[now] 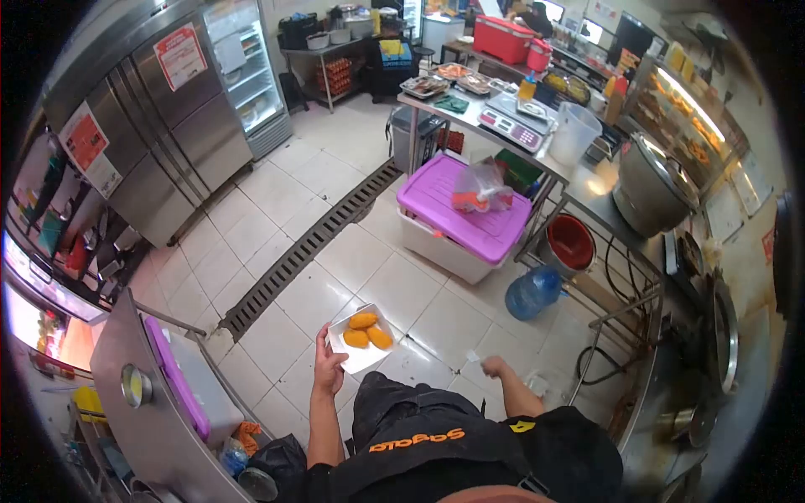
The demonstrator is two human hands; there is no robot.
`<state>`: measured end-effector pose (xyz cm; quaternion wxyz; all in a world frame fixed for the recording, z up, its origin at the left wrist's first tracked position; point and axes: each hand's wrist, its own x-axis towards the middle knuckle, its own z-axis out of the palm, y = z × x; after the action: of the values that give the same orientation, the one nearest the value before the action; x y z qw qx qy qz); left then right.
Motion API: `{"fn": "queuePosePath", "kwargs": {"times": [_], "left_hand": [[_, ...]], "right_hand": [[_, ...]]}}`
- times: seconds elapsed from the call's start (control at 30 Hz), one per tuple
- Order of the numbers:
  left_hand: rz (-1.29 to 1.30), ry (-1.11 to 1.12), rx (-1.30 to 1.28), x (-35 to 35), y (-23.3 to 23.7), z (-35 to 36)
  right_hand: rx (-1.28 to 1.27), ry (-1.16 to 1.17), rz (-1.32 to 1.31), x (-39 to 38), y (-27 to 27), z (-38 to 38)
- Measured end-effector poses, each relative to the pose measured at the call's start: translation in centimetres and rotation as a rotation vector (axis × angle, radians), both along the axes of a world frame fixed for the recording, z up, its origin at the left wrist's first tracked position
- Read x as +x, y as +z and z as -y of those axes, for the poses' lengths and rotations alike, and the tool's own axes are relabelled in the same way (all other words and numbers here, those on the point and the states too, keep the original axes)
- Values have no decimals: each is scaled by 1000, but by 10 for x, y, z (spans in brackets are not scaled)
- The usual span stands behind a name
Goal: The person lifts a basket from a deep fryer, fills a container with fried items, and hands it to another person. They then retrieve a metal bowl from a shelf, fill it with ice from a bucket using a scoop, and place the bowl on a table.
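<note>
A white paper food tray [361, 359] rests in my left hand [328, 369], with the thumb over its near edge and the fingers around its side. Three golden fried pieces [355, 338] lie inside it. Off to the right and lower down, my right hand [495, 367] is closed, held apart from the tray. A small pale, translucent piece [473, 356] sticks out from its fingertips; I cannot tell what it is.
A white storage box with a purple lid [419, 201] stands ahead, carrying a plastic bag [483, 186]. Right of it are a blue water jug [532, 293] and a red bucket [570, 241]. A steel counter [113, 419] is at left. A drain grate [310, 243] crosses the tiled floor.
</note>
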<state>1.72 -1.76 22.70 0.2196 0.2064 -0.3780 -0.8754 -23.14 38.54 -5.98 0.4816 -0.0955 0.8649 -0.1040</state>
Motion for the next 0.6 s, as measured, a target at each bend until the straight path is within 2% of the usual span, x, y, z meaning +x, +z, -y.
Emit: {"fn": "queuePosePath", "kwargs": {"times": [0.07, 0.13, 0.2, 0.27, 0.37, 0.5, 0.6], "left_hand": [[-21, 59, 6, -24, -3, 30], [-22, 108, -4, -51, -9, 64], [-36, 127, 39, -78, -25, 104], [-13, 123, 41, -104, -28, 152], [42, 94, 37, -150, -25, 229], [53, 0, -42, -222, -17, 341], [48, -28, -139, -278, -5, 412]], "right_hand": [[-190, 676, -271, -82, -40, 67], [-444, -464, 169, -119, 19, 153], [-450, -361, 71, -156, 46, 225], [-447, -319, 7, -185, 47, 285], [-442, -347, 90, -209, 24, 349], [-249, -351, 260, -217, -1, 395], [-182, -583, 287, -224, 7, 422]]}}
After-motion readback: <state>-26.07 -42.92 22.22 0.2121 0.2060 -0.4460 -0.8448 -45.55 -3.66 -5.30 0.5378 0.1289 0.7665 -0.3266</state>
